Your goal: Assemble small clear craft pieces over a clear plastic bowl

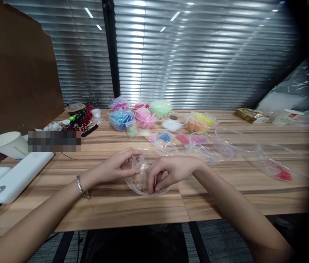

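A clear round plastic bowl [134, 189] stands on the table in front of me. My left hand [121, 164] is at its far left rim, thumb and index finger closed around a small clear plastic piece [137, 161], whose exact kind I cannot make out. Reaching down inside the bowl is my right hand [167, 173], its fingertips pinched together near the bottom. Whatever lies between those fingertips is hidden or too small to name. A silvery bracelet [81, 187] circles my left wrist.
Behind the bowl are clear dishes [210, 160] with small coloured pieces and tubs of blue [121, 121], pink [146, 119] and yellow-orange packets [200, 122]. At left are a paper cup [8, 144], a white power bank [20, 179] and tangled wires [84, 118]. A gold packet [251, 115] lies far right.
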`<control>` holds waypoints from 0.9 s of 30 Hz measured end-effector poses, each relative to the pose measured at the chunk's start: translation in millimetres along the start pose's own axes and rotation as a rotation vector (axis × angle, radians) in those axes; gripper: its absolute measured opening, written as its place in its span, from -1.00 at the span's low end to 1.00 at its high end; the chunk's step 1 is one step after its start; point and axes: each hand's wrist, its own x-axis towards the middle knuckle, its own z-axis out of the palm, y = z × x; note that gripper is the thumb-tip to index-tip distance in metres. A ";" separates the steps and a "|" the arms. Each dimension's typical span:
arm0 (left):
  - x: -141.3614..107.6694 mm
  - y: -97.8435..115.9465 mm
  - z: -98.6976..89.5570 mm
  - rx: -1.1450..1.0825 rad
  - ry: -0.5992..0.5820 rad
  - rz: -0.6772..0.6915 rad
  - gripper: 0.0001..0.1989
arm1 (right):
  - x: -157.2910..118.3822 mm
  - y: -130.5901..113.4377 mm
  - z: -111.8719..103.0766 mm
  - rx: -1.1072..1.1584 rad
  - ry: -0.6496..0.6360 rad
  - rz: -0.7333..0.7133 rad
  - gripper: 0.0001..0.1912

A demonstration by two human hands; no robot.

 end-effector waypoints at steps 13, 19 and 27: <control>0.2 0.1 -0.2 -0.016 -0.017 0.012 -0.49 | 0.8 -3.4 3.5 -0.065 -0.020 -0.008 -0.83; 0.6 0.1 0.4 -0.024 -0.019 0.002 -0.49 | 2.3 -3.2 2.6 -0.047 0.007 -0.043 -0.82; -0.7 0.6 -0.3 -0.054 -0.006 0.007 -0.44 | 7.2 4.2 3.8 0.024 0.281 -0.081 -0.82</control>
